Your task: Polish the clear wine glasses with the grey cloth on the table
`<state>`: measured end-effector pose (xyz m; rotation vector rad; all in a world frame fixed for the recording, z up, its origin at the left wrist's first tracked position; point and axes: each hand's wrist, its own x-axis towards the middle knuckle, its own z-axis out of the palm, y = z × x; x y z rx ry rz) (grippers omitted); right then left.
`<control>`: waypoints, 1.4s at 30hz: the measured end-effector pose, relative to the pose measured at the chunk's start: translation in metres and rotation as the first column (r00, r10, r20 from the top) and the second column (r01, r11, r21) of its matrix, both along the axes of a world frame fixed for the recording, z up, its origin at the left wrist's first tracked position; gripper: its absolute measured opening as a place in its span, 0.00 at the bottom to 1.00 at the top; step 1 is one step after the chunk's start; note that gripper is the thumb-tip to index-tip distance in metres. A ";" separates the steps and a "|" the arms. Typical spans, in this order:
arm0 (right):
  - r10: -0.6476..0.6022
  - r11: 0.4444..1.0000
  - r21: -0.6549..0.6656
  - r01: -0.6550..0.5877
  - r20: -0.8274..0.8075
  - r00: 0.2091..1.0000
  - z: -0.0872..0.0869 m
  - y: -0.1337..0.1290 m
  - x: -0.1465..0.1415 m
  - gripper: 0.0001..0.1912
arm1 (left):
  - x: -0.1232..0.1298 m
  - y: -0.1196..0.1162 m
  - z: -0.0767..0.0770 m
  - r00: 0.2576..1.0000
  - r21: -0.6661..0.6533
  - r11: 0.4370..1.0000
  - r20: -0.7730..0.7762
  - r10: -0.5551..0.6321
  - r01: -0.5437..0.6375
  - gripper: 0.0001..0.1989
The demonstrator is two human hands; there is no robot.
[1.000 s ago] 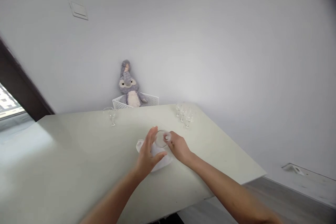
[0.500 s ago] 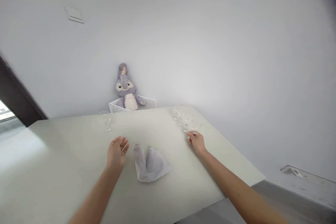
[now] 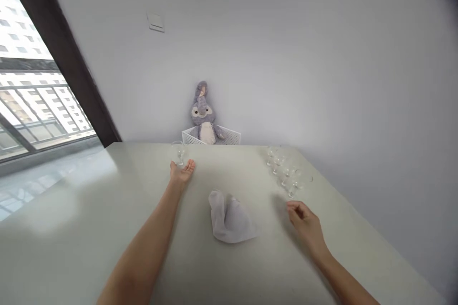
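Left hand (image 3: 183, 172), seen from across the table (image 3: 143, 228): palm turned up, fingers spread wide, nothing seen in its grasp; it is just in front of the stemmed glass (image 3: 181, 156) standing near the far edge, some way in from the far left corner. The foot of that glass shows between thumb and fingertips; whether skin touches it cannot be told. Its bowl is faint against the wall (image 3: 304, 66), and a second rim may overlap it. Right hand (image 3: 307, 226): fingers curled in, only a narrow gap left to the thumb, nothing visible in it, though the palm is turned from view. It hovers just short of the nearest piece in the row of clear glasses (image 3: 285, 176), which runs beside the right edge from close to the far right corner toward the near side. About four feet can be made out; bowls overlap, exact count uncertain. Grey cloth (image 3: 234, 221) lies rumpled between the hands, well in from both side edges, its underside hidden by its folds. Beyond the far edge, a plush toy (image 3: 204, 119) sits in a white basket (image 3: 231, 136), lower parts of both concealed by the tabletop. Near edge and both upper arms cut off by the frame.
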<state>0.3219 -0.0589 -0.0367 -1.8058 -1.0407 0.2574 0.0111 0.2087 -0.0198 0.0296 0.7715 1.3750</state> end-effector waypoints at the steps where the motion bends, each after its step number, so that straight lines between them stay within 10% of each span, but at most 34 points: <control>1: 0.182 0.983 -0.010 -0.182 0.088 0.979 0.007 -0.003 -0.016 0.08 | 0.000 0.006 0.000 1.000 0.011 1.000 0.018 -0.010 0.010 0.26; 4: 0.656 0.727 -0.099 -0.680 0.396 0.643 0.026 -0.006 -0.067 0.09 | 0.001 0.022 0.001 0.998 0.033 0.999 0.063 -0.022 0.020 0.28; 6: 0.728 0.583 -0.220 -0.782 0.569 0.383 0.029 -0.001 -0.098 0.13 | 0.001 0.030 0.002 0.996 0.052 0.999 0.089 -0.020 0.015 0.27; 10: 0.668 0.584 -0.349 -0.733 0.720 0.189 0.005 0.019 -0.136 0.19 | -0.001 0.038 0.004 0.992 0.094 0.995 0.128 0.002 -0.014 0.23; 15: 0.730 0.614 -0.288 -0.735 0.562 0.390 -0.021 0.053 -0.133 0.13 | -0.005 0.032 0.010 0.993 0.147 0.989 0.119 0.014 -0.032 0.14; 19: 0.603 0.797 0.177 -0.577 -0.246 0.759 -0.004 0.085 -0.099 0.07 | 0.004 0.010 0.022 0.995 0.230 0.972 0.075 -0.064 0.045 0.09; 21: 0.407 0.913 0.287 -0.289 -0.677 0.613 0.006 0.097 -0.082 0.09 | 0.014 -0.005 0.028 0.993 0.268 0.959 0.050 -0.106 0.089 0.07; 24: 0.278 0.961 0.268 -0.076 -0.909 0.312 0.011 0.101 -0.070 0.09 | 0.033 -0.032 0.035 0.986 0.372 0.913 -0.066 -0.153 0.166 0.07; 30: 0.216 0.976 0.213 -0.049 -0.905 0.365 0.014 0.077 -0.070 0.10 | 0.059 -0.078 0.030 0.939 0.492 0.824 -0.318 -0.129 0.280 0.12; 37: 0.162 0.925 0.374 -0.072 -0.214 0.963 0.056 0.070 -0.071 0.11 | 0.072 -0.105 0.014 0.929 0.541 0.783 -0.350 -0.123 0.308 0.14; 42: 0.588 0.771 0.282 -0.571 0.029 0.808 0.064 0.085 -0.101 0.12 | 0.078 -0.116 0.010 0.927 0.555 0.757 -0.330 -0.178 0.343 0.13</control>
